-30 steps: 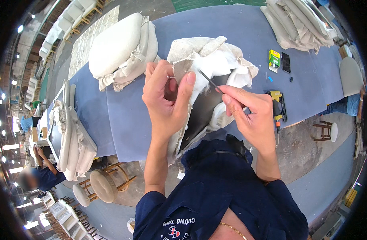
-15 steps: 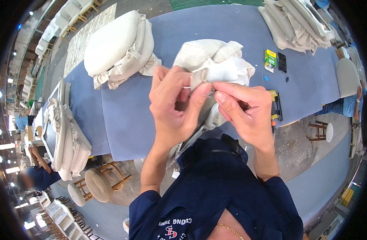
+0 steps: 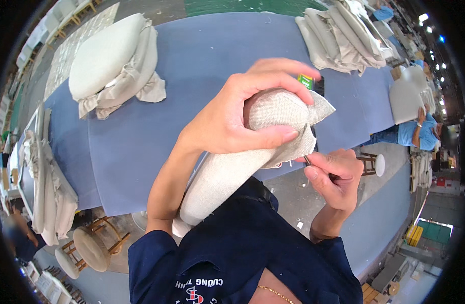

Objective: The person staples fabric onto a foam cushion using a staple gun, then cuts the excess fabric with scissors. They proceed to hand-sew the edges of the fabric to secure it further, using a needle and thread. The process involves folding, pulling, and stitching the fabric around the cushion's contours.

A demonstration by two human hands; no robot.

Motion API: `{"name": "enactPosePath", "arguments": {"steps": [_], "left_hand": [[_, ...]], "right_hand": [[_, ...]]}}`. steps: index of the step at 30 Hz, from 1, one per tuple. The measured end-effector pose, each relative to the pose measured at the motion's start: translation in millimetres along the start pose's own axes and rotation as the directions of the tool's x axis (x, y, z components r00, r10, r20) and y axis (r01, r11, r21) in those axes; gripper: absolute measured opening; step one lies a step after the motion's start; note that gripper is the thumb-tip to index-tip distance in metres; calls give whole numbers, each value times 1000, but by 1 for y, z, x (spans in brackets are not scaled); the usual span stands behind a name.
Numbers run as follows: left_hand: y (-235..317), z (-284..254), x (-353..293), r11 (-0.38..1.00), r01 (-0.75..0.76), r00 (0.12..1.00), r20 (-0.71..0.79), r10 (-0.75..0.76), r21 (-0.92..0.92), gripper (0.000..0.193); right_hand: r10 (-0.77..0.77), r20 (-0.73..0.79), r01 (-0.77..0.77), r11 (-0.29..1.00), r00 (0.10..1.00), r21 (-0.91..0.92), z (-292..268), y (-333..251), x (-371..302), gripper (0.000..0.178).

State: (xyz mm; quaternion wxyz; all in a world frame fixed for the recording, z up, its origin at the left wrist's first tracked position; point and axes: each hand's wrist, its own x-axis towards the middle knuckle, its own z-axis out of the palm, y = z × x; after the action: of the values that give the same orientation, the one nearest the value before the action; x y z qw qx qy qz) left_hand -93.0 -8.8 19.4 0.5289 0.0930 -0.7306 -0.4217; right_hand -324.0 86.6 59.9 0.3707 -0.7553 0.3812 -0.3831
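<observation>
Two hands, left [image 3: 235, 121] gripping beige padded piece [image 3: 237, 169]; right [image 3: 339, 175] — just beside it — pinching dark tool [image 3: 307, 160]

Leaves room for passage over the blue tabletop [image 3: 197, 66] between the cushion stack [image 3: 113, 58] at left and the left hand [image 3: 227, 116], but meets obstruction rightward in the upholstered piece [image 3: 232, 175] and right hand [image 3: 336, 175].

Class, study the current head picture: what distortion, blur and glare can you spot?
In the head view, the table bows along its far edge; the left hand looks smeared at its uppermost finger; small lamps glare at upper right; the corners fall black.
</observation>
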Motion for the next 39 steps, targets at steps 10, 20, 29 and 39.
{"name": "enactPosePath", "arguments": {"steps": [10, 20, 29, 39], "left_hand": [[0, 32, 14, 985, 124, 990, 79, -115, -121, 43], [-5, 48, 25, 977, 163, 976, 171, -138, -137, 36], [-27, 57, 37, 949, 56, 968, 251, 24, -309, 27], [-25, 69, 33, 921, 188, 960, 263, -99, -342, 27]], "right_hand": [[117, -266, -132, 990, 957, -41, 0, -17, -22, 23], [163, -295, -206, 971, 941, -123, -12, -22, -41, 20], [-130, -297, 52, 965, 946, -257, -11, 5, -57, 17], [90, -527, -196, 969, 845, -149, 25, -20, -65, 19]]}}
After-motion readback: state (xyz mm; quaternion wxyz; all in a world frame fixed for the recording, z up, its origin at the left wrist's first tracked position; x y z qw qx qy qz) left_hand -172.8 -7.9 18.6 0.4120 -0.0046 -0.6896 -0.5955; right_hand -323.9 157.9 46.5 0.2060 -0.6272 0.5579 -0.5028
